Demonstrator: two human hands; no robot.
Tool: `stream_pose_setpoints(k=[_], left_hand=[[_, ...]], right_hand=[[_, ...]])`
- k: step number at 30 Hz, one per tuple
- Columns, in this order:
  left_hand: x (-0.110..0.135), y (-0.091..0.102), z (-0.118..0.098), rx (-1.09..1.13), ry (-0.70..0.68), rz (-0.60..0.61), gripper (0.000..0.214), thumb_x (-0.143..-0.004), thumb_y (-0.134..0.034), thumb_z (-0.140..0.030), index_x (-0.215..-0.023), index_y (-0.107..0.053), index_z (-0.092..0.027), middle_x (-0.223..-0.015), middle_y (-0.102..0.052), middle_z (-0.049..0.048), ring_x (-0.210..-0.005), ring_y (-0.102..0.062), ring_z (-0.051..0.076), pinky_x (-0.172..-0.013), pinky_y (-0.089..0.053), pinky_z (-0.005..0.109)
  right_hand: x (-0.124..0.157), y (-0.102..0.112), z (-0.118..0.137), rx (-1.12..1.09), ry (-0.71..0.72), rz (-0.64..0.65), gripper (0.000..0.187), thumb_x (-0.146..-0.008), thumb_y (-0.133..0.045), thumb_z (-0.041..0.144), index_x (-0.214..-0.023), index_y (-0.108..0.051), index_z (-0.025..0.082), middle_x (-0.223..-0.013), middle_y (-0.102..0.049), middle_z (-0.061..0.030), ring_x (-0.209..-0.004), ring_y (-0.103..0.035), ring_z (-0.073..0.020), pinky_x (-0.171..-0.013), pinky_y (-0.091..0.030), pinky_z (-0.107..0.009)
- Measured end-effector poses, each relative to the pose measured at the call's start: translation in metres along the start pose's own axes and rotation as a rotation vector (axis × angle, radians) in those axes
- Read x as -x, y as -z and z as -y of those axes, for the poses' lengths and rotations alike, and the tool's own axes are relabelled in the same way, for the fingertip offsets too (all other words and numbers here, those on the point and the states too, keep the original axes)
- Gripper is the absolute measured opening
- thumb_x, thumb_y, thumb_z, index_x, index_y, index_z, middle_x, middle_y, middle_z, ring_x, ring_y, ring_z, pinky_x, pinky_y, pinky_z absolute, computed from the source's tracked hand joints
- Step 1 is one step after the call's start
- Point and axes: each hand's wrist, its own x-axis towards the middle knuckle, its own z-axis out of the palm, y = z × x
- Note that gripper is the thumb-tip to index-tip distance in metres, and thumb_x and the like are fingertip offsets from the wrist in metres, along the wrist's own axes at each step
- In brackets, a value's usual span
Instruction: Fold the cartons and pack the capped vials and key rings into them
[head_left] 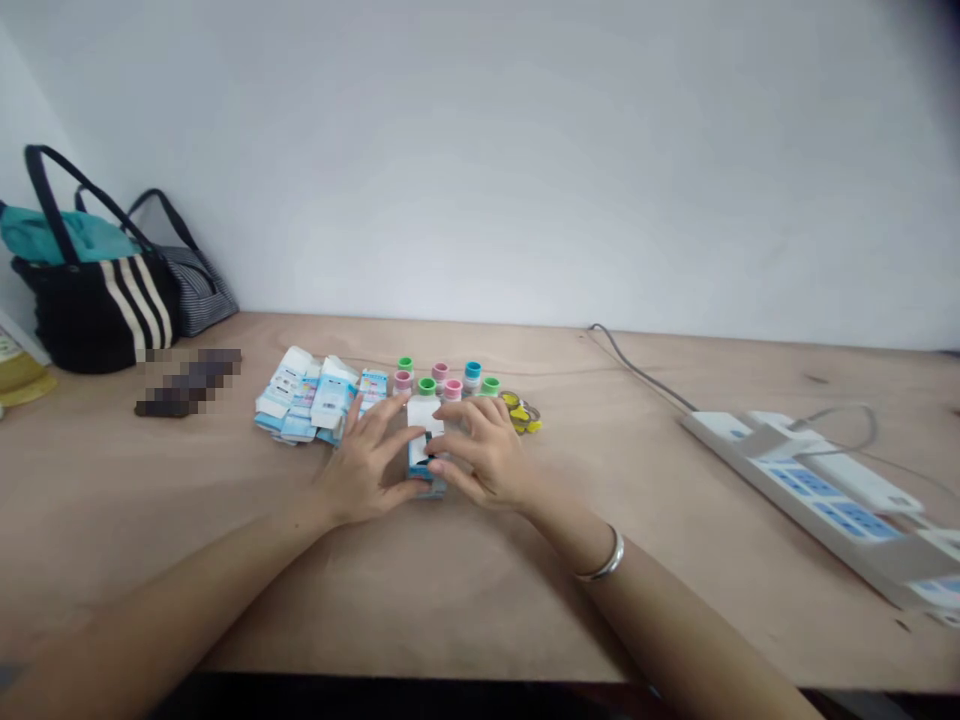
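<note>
Box (421, 418) around the middle of the table (645, 630)

Cartons (289, 388) just left of it, bottles (453, 390) right behind, power strip (817, 500) well off to the right. Bags (82, 310) way over at the back left, near the wall (480, 180).

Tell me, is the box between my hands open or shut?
Open: the box has its white flap out, a dark gap showing below.

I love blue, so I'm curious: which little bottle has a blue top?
The bottle at the right end of the back row: it alone is blue-topped; the others show green or pink.
</note>
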Motion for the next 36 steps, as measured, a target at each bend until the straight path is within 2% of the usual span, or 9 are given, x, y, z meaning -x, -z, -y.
stream_pose_setpoints(k=[3, 6, 8, 12, 15, 20, 24, 31, 36], left_hand=[[-0.003, 0.006, 0.0, -0.076, -0.082, 0.055, 0.049, -0.08, -0.06, -0.047, -0.122, -0.054, -0.021, -0.138, -0.048, 0.0124, -0.127, -0.044, 0.032, -0.113, 0.001, 0.06], [-0.005, 0.008, 0.002, -0.039, -0.116, 0.111, 0.05, -0.083, -0.056, -0.042, -0.127, -0.048, -0.021, -0.128, -0.058, 0.0101, -0.116, -0.056, 0.027, -0.113, 0.005, 0.059], [-0.005, 0.007, 0.003, -0.037, -0.122, 0.132, 0.051, -0.084, -0.054, -0.04, -0.13, -0.045, -0.023, -0.129, -0.058, 0.0105, -0.114, -0.058, 0.026, -0.112, 0.004, 0.059], [-0.005, 0.006, 0.003, -0.084, -0.155, 0.146, 0.047, -0.084, -0.053, -0.038, -0.129, -0.047, -0.026, -0.134, -0.052, 0.0128, -0.118, -0.055, 0.026, -0.111, -0.001, 0.059], [-0.003, 0.003, 0.003, -0.076, -0.167, 0.098, 0.045, -0.083, -0.056, -0.038, -0.125, -0.049, -0.024, -0.131, -0.054, 0.0132, -0.117, -0.055, 0.025, -0.112, -0.004, 0.059], [0.002, -0.002, -0.001, 0.018, -0.167, -0.084, 0.04, -0.079, -0.062, -0.035, -0.114, -0.048, -0.023, -0.119, -0.062, 0.01, -0.113, -0.058, 0.022, -0.113, -0.011, 0.054], [0.003, -0.001, -0.005, 0.076, -0.176, -0.137, 0.038, -0.078, -0.063, -0.029, -0.112, -0.048, -0.023, -0.116, -0.064, 0.0079, -0.111, -0.059, 0.021, -0.114, -0.015, 0.051], [0.002, 0.002, -0.008, 0.079, -0.129, 0.069, 0.041, -0.083, -0.056, -0.027, -0.123, -0.051, -0.023, -0.121, -0.064, 0.0066, -0.109, -0.061, 0.02, -0.114, -0.016, 0.047], [0.002, 0.005, -0.009, 0.079, -0.085, 0.109, 0.046, -0.082, -0.055, -0.026, -0.128, -0.051, -0.024, -0.118, -0.065, 0.0072, -0.106, -0.062, 0.021, -0.114, -0.015, 0.049]], right_hand=[[-0.001, 0.002, -0.004, -0.01, 0.003, -0.015, 0.021, -0.088, -0.053, 0.037, -0.079, -0.063, 0.02, -0.1, -0.062, -0.007, -0.096, -0.052, -0.0218, -0.083, -0.033, -0.038], [0.001, 0.002, -0.01, -0.056, -0.014, -0.046, 0.021, -0.088, -0.054, 0.03, -0.071, -0.058, 0.019, -0.078, -0.064, -0.0032, -0.084, -0.056, -0.0177, -0.082, -0.033, -0.035], [0.004, 0.0, -0.015, -0.102, -0.025, -0.049, 0.02, -0.088, -0.055, 0.028, -0.071, -0.058, 0.019, -0.069, -0.062, -0.0008, -0.074, -0.056, -0.0151, -0.08, -0.033, -0.034], [0.007, -0.001, -0.02, -0.182, -0.041, -0.02, 0.012, -0.087, -0.059, 0.029, -0.082, -0.065, 0.019, -0.072, -0.064, -0.0014, -0.07, -0.056, -0.0141, -0.073, -0.034, -0.031], [0.006, 0.002, -0.021, -0.216, -0.041, 0.028, 0.015, -0.086, -0.061, 0.032, -0.086, -0.069, 0.02, -0.072, -0.064, -0.0024, -0.071, -0.056, -0.0149, -0.071, -0.034, -0.031], [0.005, 0.015, -0.02, -0.237, 0.016, 0.154, 0.015, -0.086, -0.061, 0.031, -0.085, -0.072, 0.021, -0.066, -0.062, -0.0013, -0.066, -0.052, -0.0133, -0.07, -0.032, -0.03], [0.008, 0.014, -0.017, -0.185, 0.059, 0.238, 0.015, -0.088, -0.058, 0.028, -0.088, -0.071, 0.022, -0.07, -0.063, -0.0012, -0.066, -0.052, -0.0122, -0.073, -0.03, -0.031], [0.019, -0.021, -0.011, -0.192, 0.029, 0.284, 0.021, -0.084, -0.056, 0.021, -0.064, -0.061, 0.017, -0.066, -0.062, 0.0001, -0.065, -0.053, -0.0109, -0.07, -0.029, -0.029], [0.019, -0.006, -0.024, -0.305, -0.096, 0.27, 0.016, -0.076, -0.06, 0.02, -0.061, -0.057, 0.017, -0.058, -0.054, 0.0024, -0.057, -0.047, -0.0098, -0.066, -0.033, -0.027]])
